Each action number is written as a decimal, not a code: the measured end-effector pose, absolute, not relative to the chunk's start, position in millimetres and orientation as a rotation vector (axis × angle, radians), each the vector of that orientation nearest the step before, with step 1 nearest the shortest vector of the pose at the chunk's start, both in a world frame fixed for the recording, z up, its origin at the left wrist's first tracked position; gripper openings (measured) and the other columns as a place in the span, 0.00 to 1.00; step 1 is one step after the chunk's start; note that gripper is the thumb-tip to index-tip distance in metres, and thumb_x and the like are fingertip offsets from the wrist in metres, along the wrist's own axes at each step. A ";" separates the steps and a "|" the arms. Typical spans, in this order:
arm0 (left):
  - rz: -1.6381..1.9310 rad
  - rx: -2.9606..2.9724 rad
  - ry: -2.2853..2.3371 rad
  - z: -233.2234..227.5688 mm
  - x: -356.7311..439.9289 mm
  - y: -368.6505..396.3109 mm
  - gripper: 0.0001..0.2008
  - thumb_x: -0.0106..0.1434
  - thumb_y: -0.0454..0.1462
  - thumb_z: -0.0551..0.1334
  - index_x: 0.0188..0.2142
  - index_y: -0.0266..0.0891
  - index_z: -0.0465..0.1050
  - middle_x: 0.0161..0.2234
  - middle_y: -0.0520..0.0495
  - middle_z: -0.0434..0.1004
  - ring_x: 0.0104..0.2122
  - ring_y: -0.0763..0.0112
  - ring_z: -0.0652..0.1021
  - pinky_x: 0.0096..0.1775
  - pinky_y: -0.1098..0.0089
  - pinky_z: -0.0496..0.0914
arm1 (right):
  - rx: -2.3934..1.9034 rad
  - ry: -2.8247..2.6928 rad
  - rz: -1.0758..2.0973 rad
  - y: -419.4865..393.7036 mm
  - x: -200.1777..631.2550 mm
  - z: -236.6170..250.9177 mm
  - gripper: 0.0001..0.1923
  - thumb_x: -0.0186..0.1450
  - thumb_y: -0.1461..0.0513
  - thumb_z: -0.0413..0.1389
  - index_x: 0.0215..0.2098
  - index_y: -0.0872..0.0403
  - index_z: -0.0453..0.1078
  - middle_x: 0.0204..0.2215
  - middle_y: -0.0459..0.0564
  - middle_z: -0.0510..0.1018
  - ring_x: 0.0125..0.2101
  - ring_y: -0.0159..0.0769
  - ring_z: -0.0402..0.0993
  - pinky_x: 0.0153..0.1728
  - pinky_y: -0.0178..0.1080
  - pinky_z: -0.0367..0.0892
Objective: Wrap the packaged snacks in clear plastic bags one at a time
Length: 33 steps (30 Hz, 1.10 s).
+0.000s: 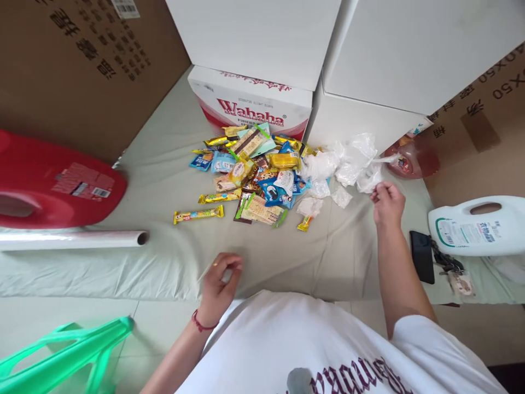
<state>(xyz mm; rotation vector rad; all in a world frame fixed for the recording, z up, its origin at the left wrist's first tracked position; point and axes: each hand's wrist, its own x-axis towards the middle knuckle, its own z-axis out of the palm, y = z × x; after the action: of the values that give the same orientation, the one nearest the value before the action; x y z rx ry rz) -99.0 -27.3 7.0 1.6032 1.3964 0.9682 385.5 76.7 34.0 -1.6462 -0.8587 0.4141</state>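
Note:
On the cloth-covered table lies a pile of wrapped snacks (262, 169), among them crackers, yellow stick packs and blue packets. Several crumpled clear plastic bags (324, 164) spread to the right of the pile. My right hand (388, 202) pinches the edge of a white plastic bag (368, 178) at the right end of these bags. Close to the table's front edge, my left hand (221, 279) is curled, thumb and fingers drawn together, with nothing visible in it. A yellow stick snack (198, 214) lies apart from the pile, nearest to it.
Behind the pile stand a Wahaha carton (254, 106) and white boxes (369, 49). At left are a red jug (53, 180) and a film roll (74, 239). A white detergent bottle (479, 227), phone (421, 256) and keys (449, 260) lie right; a green stool (74, 350) stands below.

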 end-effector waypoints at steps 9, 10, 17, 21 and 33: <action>0.822 1.124 1.083 19.6 11.0 36.6 0.20 0.56 0.52 0.71 0.34 0.38 0.75 0.35 0.47 0.77 0.38 0.66 0.76 0.41 0.67 0.70 | -1.533 -1.092 1.117 -9.8 179.8 24.1 0.13 0.62 0.51 0.65 0.37 0.51 0.79 0.23 0.43 0.75 0.24 0.31 0.66 0.28 0.35 0.63; 0.822 1.065 1.075 15.0 13.0 40.7 0.21 0.55 0.53 0.71 0.32 0.38 0.74 0.32 0.48 0.75 0.35 0.67 0.75 0.40 0.67 0.70 | -1.521 -1.096 1.139 -10.3 176.2 23.8 0.14 0.62 0.50 0.65 0.37 0.51 0.78 0.24 0.43 0.76 0.24 0.31 0.66 0.28 0.35 0.63; 0.891 0.853 1.084 11.7 -4.5 34.7 0.22 0.54 0.55 0.71 0.32 0.39 0.74 0.32 0.50 0.76 0.35 0.69 0.75 0.37 0.69 0.70 | -1.517 -1.033 1.202 -10.7 196.8 22.3 0.17 0.61 0.47 0.65 0.35 0.51 0.76 0.26 0.44 0.76 0.25 0.32 0.65 0.29 0.36 0.63; 0.812 1.025 1.033 15.8 3.8 27.5 0.19 0.54 0.50 0.73 0.34 0.38 0.78 0.34 0.48 0.79 0.35 0.67 0.76 0.39 0.68 0.70 | -1.482 -1.180 1.273 -10.4 187.8 22.3 0.16 0.62 0.48 0.65 0.35 0.51 0.78 0.28 0.45 0.77 0.29 0.34 0.68 0.33 0.36 0.63; 0.951 0.630 1.124 2.2 -14.0 30.5 0.26 0.50 0.56 0.73 0.32 0.41 0.67 0.30 0.53 0.73 0.32 0.71 0.74 0.34 0.71 0.69 | -1.365 -0.643 1.468 -22.3 208.1 25.9 0.18 0.55 0.48 0.71 0.32 0.50 0.74 0.30 0.44 0.73 0.31 0.32 0.68 0.34 0.35 0.70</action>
<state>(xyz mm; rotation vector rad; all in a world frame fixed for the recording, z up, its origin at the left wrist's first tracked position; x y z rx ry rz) -14.0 30.5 2.2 0.6304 1.1237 0.9508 208.1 -22.3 25.9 -1.3647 -0.6430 1.4678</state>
